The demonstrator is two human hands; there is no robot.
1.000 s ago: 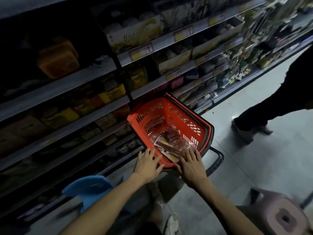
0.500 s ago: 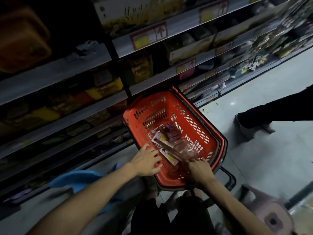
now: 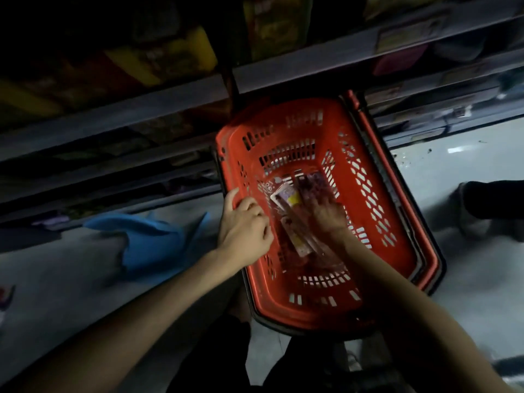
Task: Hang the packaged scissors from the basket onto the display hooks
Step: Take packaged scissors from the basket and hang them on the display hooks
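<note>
Honestly, nothing was legible. The price tags (image 3: pixel 408 38) on the far shelf (image 3: pixel 312 66) were just dark blurs, and the print on the packaged scissors (image 3: pixel 285 198) in the basket (image 3: pixel 397 222) was too smeared to read.

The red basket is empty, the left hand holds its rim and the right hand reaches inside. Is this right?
Not empty: the head view shows packaged scissors lying in the red basket. The rest holds: the left hand holds its rim and the right hand reaches inside.
</note>
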